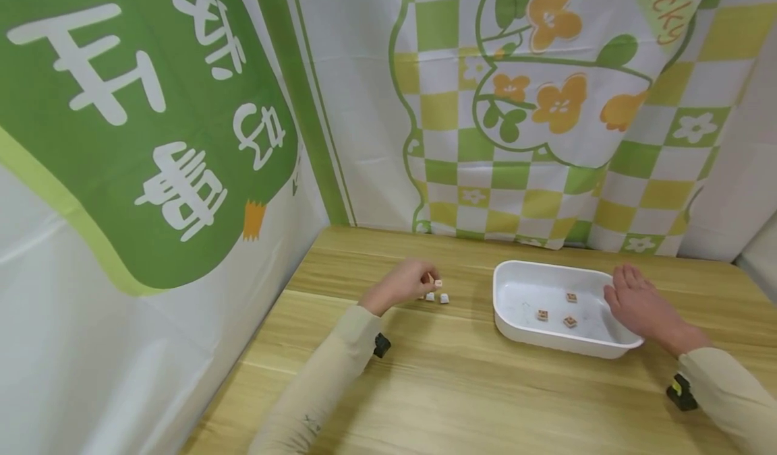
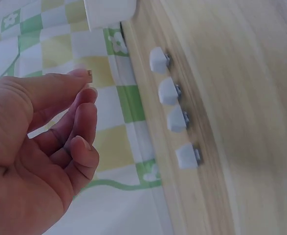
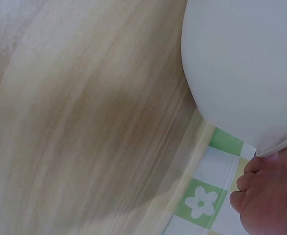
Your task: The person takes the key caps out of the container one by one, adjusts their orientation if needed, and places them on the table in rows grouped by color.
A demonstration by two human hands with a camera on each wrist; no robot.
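**tilewatcher:** On the wooden table (image 1: 461, 381), left of the middle, the left hand (image 1: 405, 283) pinches one small tile (image 1: 438, 283) between thumb and forefinger. The wrist view shows that tile (image 2: 89, 74) right at the fingertips, other fingers loosely curled under it. A short row of loose white tiles (image 1: 437, 297) lies on the wood just beside that hand; the left wrist camera shows four of them (image 2: 171, 118), all flat on the table and apart from each other.

**benchgoblin:** And the tray?

**tilewatcher:** White tray (image 1: 505, 307) sits right of the middle, with three brownish tiles (image 1: 561, 311) lying in it, well apart from the loose white ones. The right hand (image 1: 637, 303) rests against the tray's right end, fingers fairly straight, nothing pinched as far as I can see. From the right wrist camera you only get the tray's rounded underside (image 3: 246, 73) and a few fingertips (image 3: 265, 196) next to its edge.

**benchgoblin:** Any writing?

**tilewatcher:** Backdrop cloth (image 1: 546, 104) on the far side has a green-and-yellow check with orange flowers, and "Lucky" in orange at top right. Green panel (image 1: 133, 118) on the left carries big white Chinese characters, tilted, can't read them properly. Tile faces are too small to make out.
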